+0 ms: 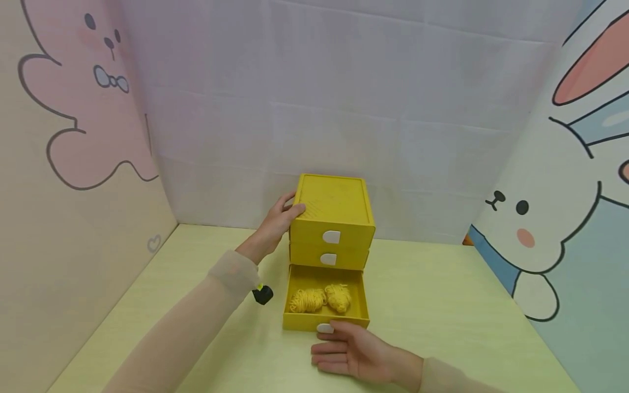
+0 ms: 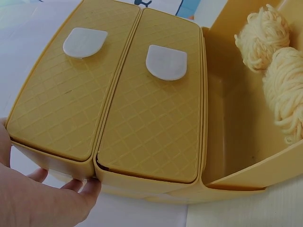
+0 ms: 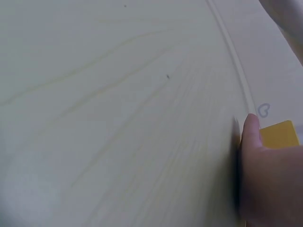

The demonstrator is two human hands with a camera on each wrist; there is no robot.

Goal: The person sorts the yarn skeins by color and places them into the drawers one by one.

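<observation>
A yellow drawer cabinet stands against the back wall, with white handle tabs on its drawer fronts. My left hand holds its upper left edge, the thumb on top and the fingers along the side; the left wrist view shows these fingers bent against the side. The bottom drawer is pulled out, with two yellow yarn bundles inside. At its front, my right hand lies palm up with straight fingers, its topmost digit by the white tab; whether they touch is unclear.
The cabinet stands on a pale yellow tabletop. White cloth hangs behind it. Side panels with a pink bear and a white rabbit flank the table. A small black object shows beside the left sleeve.
</observation>
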